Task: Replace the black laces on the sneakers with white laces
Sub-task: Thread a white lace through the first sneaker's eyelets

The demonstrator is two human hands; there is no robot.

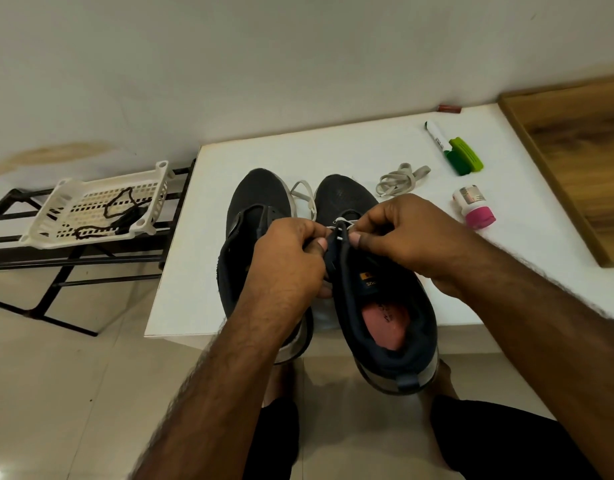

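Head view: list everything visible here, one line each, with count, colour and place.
sneakers: 2, black, side by side on the table
white lace: 1, being threaded into the right sneaker
bundled lace: 1, white, beyond the right sneaker
black laces: dark tangle, count unclear, in the basket
basket: 1, white, on the rack
rack: 1, black, left of table
table: 1, white
marker: 1, white and green, far right
green clip: 1, beside marker
small bottle: 1, white, pink cap
left hand: holds right sneaker's eyelet edge
right hand: pinches lace

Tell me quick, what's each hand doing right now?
Left hand: pinching the right sneaker at its eyelet edge.
Right hand: pinching the white lace at that sneaker.
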